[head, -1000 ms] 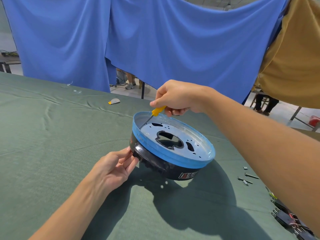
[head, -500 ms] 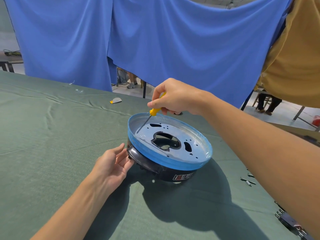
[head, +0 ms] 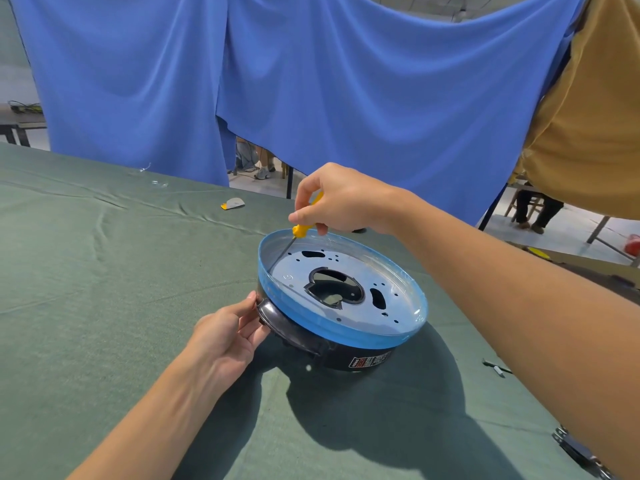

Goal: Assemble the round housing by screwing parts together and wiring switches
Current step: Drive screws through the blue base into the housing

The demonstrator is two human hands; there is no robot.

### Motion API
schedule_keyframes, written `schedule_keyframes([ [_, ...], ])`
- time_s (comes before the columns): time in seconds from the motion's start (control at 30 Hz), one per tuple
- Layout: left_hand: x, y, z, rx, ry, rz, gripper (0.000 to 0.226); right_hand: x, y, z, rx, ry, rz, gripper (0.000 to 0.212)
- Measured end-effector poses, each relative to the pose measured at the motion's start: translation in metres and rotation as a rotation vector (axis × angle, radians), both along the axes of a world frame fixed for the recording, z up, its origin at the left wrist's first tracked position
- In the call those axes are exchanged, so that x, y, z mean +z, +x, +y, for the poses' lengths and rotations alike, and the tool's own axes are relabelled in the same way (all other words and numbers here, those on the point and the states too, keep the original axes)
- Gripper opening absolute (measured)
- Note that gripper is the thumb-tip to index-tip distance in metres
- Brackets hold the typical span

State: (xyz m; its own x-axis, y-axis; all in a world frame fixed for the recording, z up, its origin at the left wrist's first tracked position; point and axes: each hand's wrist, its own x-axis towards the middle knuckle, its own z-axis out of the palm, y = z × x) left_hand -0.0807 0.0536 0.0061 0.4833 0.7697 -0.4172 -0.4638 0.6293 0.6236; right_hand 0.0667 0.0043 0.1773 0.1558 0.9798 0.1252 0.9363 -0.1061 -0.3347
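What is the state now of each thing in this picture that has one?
Round housing, sits on the green cloth, plate facing up.
Screwdriver, held slanted, tip down at the plate's edge.
Right hand, grips the screwdriver handle.
Left hand, fingers straight, touches the housing's side.
Loose screws, lying on the cloth.

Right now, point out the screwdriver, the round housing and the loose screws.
screwdriver [head: 300, 231]: head view, on the lower end of its yellow handle.
round housing [head: 339, 336]: head view, on the blue band of its near rim.
loose screws [head: 497, 368]: head view, on one of the small screws.
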Motion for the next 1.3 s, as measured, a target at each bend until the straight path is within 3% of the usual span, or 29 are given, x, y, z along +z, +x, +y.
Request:
schedule_keyframes([
  [0.53,0.003,0.001,-0.004,0.021,0.016,0.048,0.008,0.009,-0.006,0.003,0.118,-0.138,-0.280,0.010],
  [0.7,0.001,0.003,-0.006,0.010,0.045,0.066,0.010,0.013,-0.012,0.005,0.138,-0.102,-0.248,0.003],
  [0.83,0.002,0.003,-0.008,0.002,0.051,0.050,0.010,0.013,-0.016,0.014,0.059,-0.132,-0.211,0.034],
  [1.0,0.003,0.003,-0.008,0.006,0.033,0.039,0.009,0.010,-0.014,0.017,-0.038,-0.137,-0.168,0.051],
  [1.07,0.003,0.003,-0.008,0.009,0.025,0.031,0.009,0.013,-0.014,0.015,-0.042,-0.137,-0.171,0.047],
  [1.17,0.004,0.003,-0.009,0.011,0.007,0.009,0.014,0.014,-0.016,0.014,-0.009,-0.135,-0.146,0.025],
  [1.3,0.009,0.000,-0.008,-0.002,-0.094,-0.061,0.016,0.015,-0.019,0.009,0.023,-0.099,-0.108,0.026],
])
